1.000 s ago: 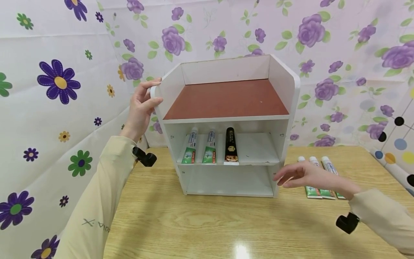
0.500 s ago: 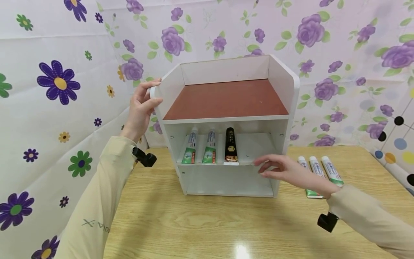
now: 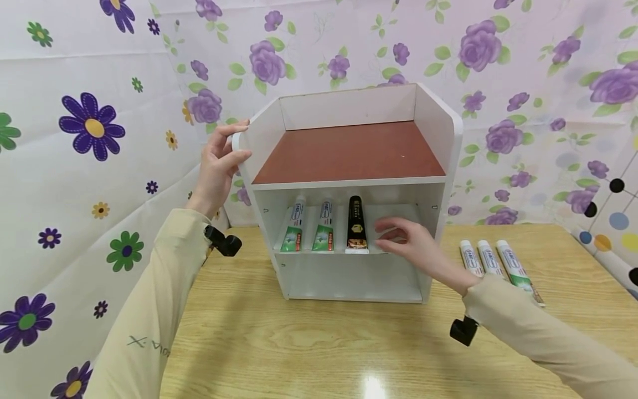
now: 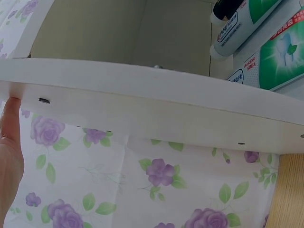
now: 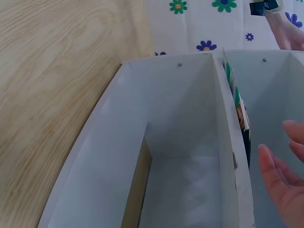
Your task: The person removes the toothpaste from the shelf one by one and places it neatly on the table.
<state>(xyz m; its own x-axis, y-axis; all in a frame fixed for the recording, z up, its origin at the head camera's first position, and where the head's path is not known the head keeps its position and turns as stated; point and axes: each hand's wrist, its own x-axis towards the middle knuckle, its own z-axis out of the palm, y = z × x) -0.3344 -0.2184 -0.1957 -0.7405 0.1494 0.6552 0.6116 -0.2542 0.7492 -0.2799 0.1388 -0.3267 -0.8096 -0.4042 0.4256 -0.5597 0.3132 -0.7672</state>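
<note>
Right hand point(image 3: 408, 244) at the middle shelf point(image 3: 392, 210), just right of the black toothpaste tube point(image 3: 356, 221), thumb and fingers apart, holding nothing. Left hand point(image 3: 211, 172) pinches the upper front edge of the white shelf unit's point(image 3: 344, 293) left panel. Tube lies cap to the back, crimped end at shelf front. Likely a reach for it: best to take the crimped end between thumb and index, lift slightly, clear of the green-and-white toothpaste tube point(image 3: 323, 227) beside it. Left-hand brace should limit wobble.

Cream sleeves point(image 3: 142, 310) (left one lettered) bear black wrist cameras point(image 3: 464, 331).
</note>
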